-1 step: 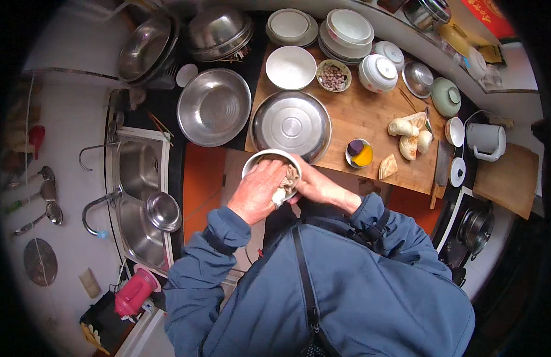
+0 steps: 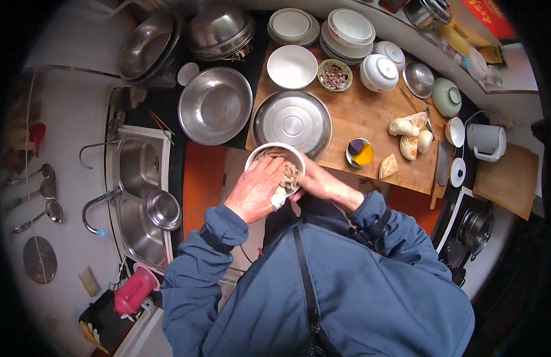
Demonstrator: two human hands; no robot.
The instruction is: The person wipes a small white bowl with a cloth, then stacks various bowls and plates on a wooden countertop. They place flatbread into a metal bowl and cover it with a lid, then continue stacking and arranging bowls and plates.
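A white bowl (image 2: pixel 278 145) is held in front of my body, just off the near edge of the wooden board. My right hand (image 2: pixel 316 181) grips its right side, fingers partly hidden beneath it. Inside lies a greyish-brown, lumpy, dough-like mass (image 2: pixel 292 174). My left hand (image 2: pixel 258 185) reaches over the bowl's left rim, its fingers bent close together and pressed into this mass; the fingertips are partly hidden. A soft white lump (image 2: pixel 278 199) pokes out by the left thumb; its kind is unclear. Just beyond the bowl sits an upturned steel basin (image 2: pixel 292 124).
The wooden board (image 2: pixel 370 113) carries a small bowl of purple and yellow pieces (image 2: pixel 360 153), pale buns (image 2: pixel 401 126), a bread wedge (image 2: pixel 387 166) and a cleaver (image 2: pixel 442 163). White bowls (image 2: pixel 292 66) stand along its back. A wide steel basin (image 2: pixel 214 107) and a double sink (image 2: pixel 138 172) are left.
The bowl has shifted slightly away from me and to the right. My left fingers have moved within it, and more of the greyish-brown mass shows.
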